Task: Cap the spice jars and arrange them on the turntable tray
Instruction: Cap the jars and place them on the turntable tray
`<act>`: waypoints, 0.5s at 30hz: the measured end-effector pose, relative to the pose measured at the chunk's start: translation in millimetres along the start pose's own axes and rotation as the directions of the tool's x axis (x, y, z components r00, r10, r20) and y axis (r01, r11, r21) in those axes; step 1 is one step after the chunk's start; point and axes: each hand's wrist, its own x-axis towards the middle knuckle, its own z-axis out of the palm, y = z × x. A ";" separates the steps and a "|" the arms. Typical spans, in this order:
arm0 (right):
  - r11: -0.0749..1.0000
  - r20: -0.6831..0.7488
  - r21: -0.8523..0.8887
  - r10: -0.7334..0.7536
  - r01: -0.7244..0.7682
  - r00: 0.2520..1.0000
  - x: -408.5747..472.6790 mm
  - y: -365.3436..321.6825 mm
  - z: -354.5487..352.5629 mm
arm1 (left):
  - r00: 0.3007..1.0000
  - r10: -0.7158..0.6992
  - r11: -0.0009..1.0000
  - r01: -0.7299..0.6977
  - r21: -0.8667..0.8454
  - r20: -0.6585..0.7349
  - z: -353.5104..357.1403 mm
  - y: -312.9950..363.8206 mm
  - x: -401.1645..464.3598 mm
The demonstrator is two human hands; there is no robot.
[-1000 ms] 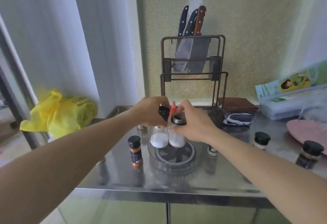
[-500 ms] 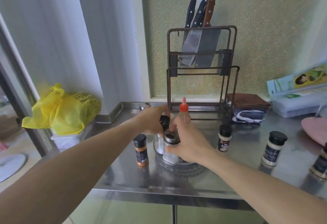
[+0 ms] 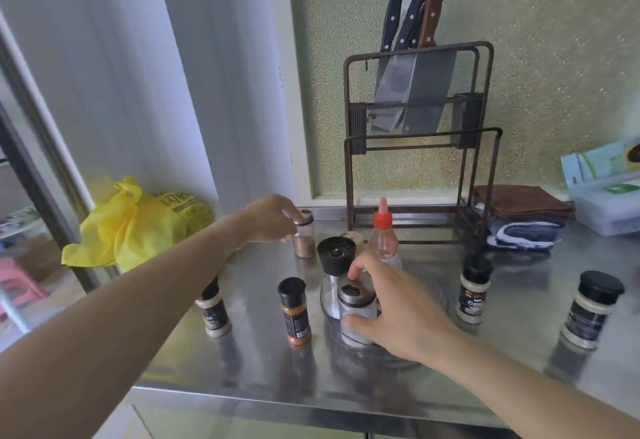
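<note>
My left hand [image 3: 273, 218] pinches the brown spice jar [image 3: 304, 239]; my right hand [image 3: 398, 307] grips the shaker [image 3: 356, 314] on the tray [image 3: 433, 303].

left arm: stretched forward and up from lower left, bare forearm | left hand [image 3: 273, 218]: far from the body, fingers curled down, fingertips pinching | right arm: reaching in from lower right | right hand [image 3: 398, 307]: back of hand up, thumb and fingers spread in a loose curve | hands well apart
</note>
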 end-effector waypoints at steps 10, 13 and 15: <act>0.998 -0.079 0.013 -0.058 0.059 0.995 -22.5 37.0 -18.2 | 0.997 0.063 0.980 -0.052 0.191 -0.048 38.4 -19.1 83.6; 0.999 -0.105 0.015 -0.037 0.039 0.994 -26.6 47.6 -20.0 | 0.999 0.048 0.979 -0.045 0.199 -0.008 43.0 -16.5 97.5; 1.000 -0.105 0.021 -0.015 0.018 0.994 -27.3 53.6 -17.5 | 1.000 0.028 0.981 -0.027 0.192 -0.004 49.5 -19.6 105.7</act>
